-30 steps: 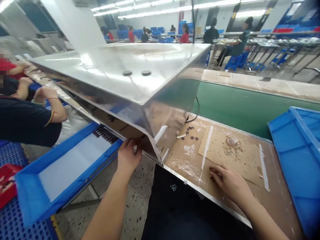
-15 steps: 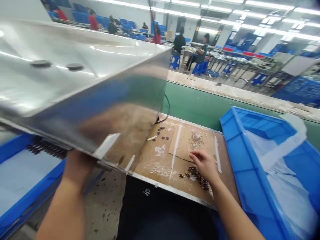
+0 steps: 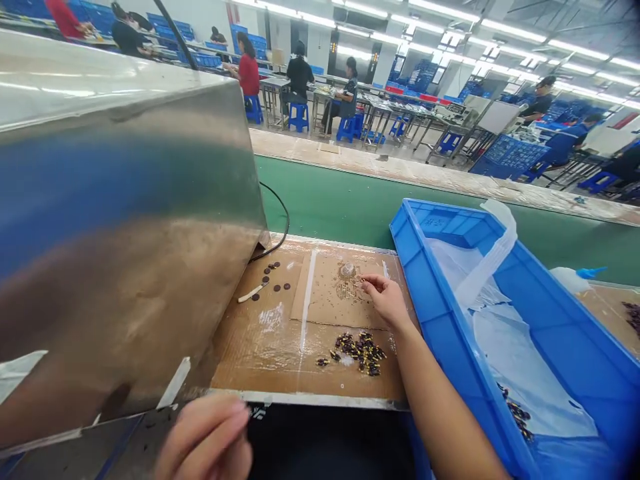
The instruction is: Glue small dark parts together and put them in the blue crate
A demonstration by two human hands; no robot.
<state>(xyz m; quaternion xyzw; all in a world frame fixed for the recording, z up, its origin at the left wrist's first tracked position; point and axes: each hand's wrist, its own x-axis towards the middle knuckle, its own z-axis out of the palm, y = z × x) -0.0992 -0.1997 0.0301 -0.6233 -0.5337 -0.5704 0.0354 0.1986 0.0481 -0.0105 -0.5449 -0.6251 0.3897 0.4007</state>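
Note:
Over the cardboard sheet (image 3: 330,310), my right hand (image 3: 389,301) is closed in a pinch, with a tiny gold-coloured piece (image 3: 363,280) at its fingertips. Beside those fingertips, small gold pieces (image 3: 345,291) lie on the cardboard near a small clear lump (image 3: 347,270). A pile of small dark parts with gold ends (image 3: 363,350) lies nearer my body. My left hand (image 3: 205,437) hangs in front of the table's near edge, fingers curled together and slightly blurred; whatever it holds is hidden.
A large shiny metal housing (image 3: 175,280) fills the left, with a black cable (image 3: 286,223) behind. Dark discs (image 3: 277,288) and a cream-handled tool (image 3: 250,293) lie beside it. At right stands a blue bin (image 3: 445,293) with white lining. Beyond the green belt (image 3: 330,200), people sit at benches.
My left hand has come out from under the metal housing to the front of the table. My right hand has moved up, clear of the dark parts. The view has turned right.

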